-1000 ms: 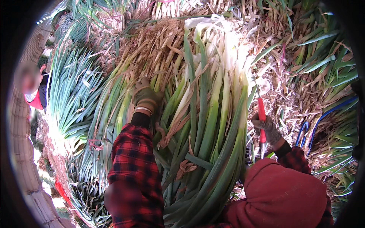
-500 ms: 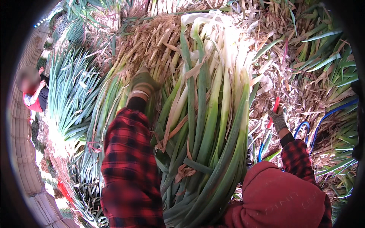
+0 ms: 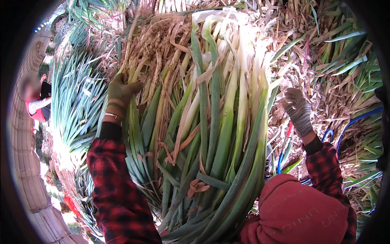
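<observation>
My left hand (image 3: 123, 92), in a dirty greenish glove, is closed round several unpeeled green onions (image 3: 161, 83) with brown roots and dry outer leaves. Their roots point away from me. Just right of them lies a thick pile of cleaned green onions (image 3: 227, 110), white ends at the far side and long leaves bending toward me. My right hand (image 3: 298, 110), in a grey striped glove, is open right of the pile, its fingers loosely bent and apart. Next to its wrist shows the red handle (image 3: 289, 129) of a tool, the rest partly hidden by the hand.
A blue hose (image 3: 357, 118) loops at the right. Dry husks (image 3: 325, 101) litter the ground there, with more onions beyond. Another bundle of green onions (image 3: 75, 101) lies at the left. A person in red (image 3: 36, 106) is at the far left. Red fabric (image 3: 302, 207) fills the lower right.
My left hand has moved left and taken hold of unpeeled onions, shifting them. My right hand has let go of the red-handled tool and moved slightly away from me.
</observation>
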{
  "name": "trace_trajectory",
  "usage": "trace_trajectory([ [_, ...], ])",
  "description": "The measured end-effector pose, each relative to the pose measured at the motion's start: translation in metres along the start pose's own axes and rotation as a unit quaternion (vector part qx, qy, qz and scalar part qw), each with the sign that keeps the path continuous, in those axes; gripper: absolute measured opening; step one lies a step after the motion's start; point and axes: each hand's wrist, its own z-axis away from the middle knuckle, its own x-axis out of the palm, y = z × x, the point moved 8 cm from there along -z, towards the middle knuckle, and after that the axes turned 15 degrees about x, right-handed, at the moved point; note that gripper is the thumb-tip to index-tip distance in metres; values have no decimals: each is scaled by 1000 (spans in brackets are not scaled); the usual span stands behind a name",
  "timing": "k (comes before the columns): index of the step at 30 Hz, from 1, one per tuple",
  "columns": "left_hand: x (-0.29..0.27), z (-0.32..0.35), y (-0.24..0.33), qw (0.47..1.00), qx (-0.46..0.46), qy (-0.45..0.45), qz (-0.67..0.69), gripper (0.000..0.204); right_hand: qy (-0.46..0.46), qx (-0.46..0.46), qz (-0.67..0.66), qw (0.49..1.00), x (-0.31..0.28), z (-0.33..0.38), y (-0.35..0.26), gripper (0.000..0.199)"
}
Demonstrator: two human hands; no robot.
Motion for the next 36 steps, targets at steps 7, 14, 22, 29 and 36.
trace_trajectory([
  [7, 115, 1, 12, 895, -12, -213, -391, 45, -76, -128, 13, 989, 91, 30, -130, 33],
  [14, 128, -3, 18, 863, -14, -139, -485, 29, -140, -251, 143, 947, 161, 58, -168, 32],
  [22, 94, -23, -12, 896, -75, -185, -397, 47, -236, -258, 175, 920, 196, 56, -168, 26],
  [29, 14, -36, -54, 916, -108, -142, -360, 56, -281, -180, 119, 935, 189, 41, -163, 21],
  [36, 10, -34, -70, 945, -97, -146, -276, 48, -181, -361, 163, 900, 240, -8, -223, 19],
])
